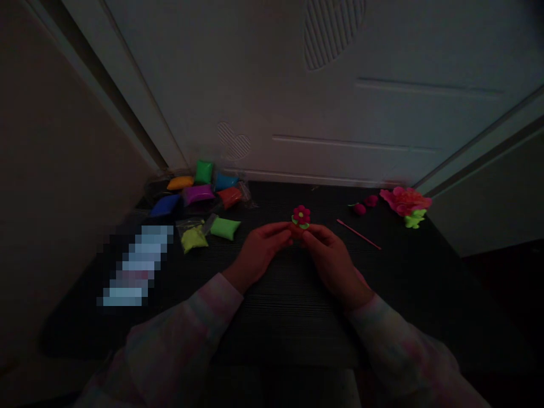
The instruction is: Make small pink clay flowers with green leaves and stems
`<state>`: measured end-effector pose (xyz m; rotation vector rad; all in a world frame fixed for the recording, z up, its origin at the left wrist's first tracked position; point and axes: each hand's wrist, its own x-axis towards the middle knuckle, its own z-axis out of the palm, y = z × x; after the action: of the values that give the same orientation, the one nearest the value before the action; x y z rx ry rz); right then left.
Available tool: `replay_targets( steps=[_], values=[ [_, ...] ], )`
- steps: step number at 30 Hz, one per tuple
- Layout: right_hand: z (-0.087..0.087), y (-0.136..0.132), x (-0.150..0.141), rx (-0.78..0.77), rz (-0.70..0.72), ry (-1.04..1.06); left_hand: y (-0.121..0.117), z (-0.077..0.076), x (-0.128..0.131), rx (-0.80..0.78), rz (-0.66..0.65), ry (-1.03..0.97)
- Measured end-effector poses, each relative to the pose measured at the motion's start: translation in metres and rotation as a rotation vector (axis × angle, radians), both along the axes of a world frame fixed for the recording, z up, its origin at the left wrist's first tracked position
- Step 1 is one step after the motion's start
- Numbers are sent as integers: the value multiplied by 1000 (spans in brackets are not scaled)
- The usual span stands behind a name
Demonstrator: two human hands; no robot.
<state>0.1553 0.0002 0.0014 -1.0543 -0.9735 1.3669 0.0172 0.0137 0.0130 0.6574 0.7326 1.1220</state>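
Observation:
A small clay flower [301, 213] stands upright over the middle of the dark table. Its petals are deep pink around a yellow centre, with green leaves below and a reddish base mostly covered by fingers. My left hand [260, 250] pinches the base from the left side. From the right, my right hand [334, 258] grips the same base with thumb and fingers. To the right of that hand lies a thin pink stick [359, 234].
Coloured clay packets lie at back left, among them a purple one [198, 194] and a light green one [225, 228]. A pixelated bright screen [138, 263] is at left. At back right are a dark pink ball [359, 209] and a pink ruffled flower [406, 199]. A white panel [255, 85] rises behind.

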Motion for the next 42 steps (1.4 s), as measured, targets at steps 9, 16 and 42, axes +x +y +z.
replay_targets(
  steps=[9, 16, 42],
  values=[
    [1, 1, -2, -1, 9, 4, -2, -4, 2, 106, 95, 224],
    [-1, 3, -3, 9, -3, -18, -6, 0, 1, 232, 185, 457],
    [6, 3, -9, -64, -37, 104, -4, -6, 3, 160, 175, 235]
  ],
)
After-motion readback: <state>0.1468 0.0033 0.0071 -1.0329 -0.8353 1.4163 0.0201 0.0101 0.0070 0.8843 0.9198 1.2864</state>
